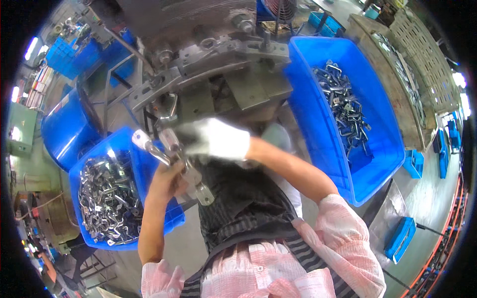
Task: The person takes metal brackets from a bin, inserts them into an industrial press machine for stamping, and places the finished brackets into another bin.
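Note:
My left hand (171, 179), bare, is closed round several shiny bent metal brackets (201, 191) with flattened, holed ends that stick out above and below the fingers. My right hand (216, 139), in a white glove, is just to the right of these brackets. Its fingers are smeared by motion, so whether they grip a bracket does not show. Beyond both hands stands a greasy metal press (213, 64) with a die bar across its front. One bent metal piece (173, 105) shows at the left part of the press.
On the left, a blue bin (176, 218) is heaped with bent metal brackets. To the right, a larger blue bin (367, 174) holds more of them. A blue drum (69, 129) stands at far left. A worn wooden crate (387, 74) is beyond the right bin.

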A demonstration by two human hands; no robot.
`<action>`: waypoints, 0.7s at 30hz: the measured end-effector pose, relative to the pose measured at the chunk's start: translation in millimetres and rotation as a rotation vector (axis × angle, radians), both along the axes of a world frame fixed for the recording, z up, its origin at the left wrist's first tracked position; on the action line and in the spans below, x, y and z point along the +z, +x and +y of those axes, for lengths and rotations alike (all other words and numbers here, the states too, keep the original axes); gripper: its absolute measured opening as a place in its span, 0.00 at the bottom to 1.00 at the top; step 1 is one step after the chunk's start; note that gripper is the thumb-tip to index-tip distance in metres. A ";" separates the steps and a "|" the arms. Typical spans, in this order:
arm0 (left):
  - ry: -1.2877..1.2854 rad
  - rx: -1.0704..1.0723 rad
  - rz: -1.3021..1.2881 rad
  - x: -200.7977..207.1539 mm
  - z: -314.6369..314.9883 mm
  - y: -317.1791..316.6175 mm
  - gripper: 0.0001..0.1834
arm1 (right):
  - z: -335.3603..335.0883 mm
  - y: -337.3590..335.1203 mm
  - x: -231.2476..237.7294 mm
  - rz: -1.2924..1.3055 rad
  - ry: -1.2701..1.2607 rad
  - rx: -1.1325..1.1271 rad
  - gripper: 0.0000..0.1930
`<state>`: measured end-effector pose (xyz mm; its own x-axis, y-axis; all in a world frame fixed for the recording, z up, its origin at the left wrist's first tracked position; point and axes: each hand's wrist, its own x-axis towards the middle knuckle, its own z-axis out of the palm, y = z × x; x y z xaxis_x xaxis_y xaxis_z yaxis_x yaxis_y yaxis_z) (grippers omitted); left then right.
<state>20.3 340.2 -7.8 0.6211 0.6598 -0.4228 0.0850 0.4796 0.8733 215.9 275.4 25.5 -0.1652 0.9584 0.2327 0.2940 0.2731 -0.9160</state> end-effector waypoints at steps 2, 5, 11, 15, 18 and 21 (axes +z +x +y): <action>-0.062 0.009 -0.011 8.8 1.9 8.7 0.13 | -9.5 12.1 1.2 0.096 -0.039 -0.110 0.24; -0.142 -0.111 -0.098 15.3 5.3 18.6 0.12 | -38.7 21.6 -7.8 0.233 -0.261 -0.143 0.27; -0.193 -0.049 -0.041 27.1 -4.8 38.2 0.12 | -48.1 -40.2 -41.5 0.235 -0.045 -0.451 0.31; -0.230 -0.066 -0.132 26.4 -7.1 38.5 0.12 | -45.9 -30.2 -43.4 0.026 0.141 -0.599 0.24; -0.065 0.089 -0.102 27.8 4.2 32.2 0.12 | -52.2 -8.7 -31.8 0.273 -0.150 -0.666 0.14; 0.132 0.103 -0.068 17.0 14.8 14.2 0.14 | -40.3 39.1 -31.1 0.536 -0.144 -0.722 0.12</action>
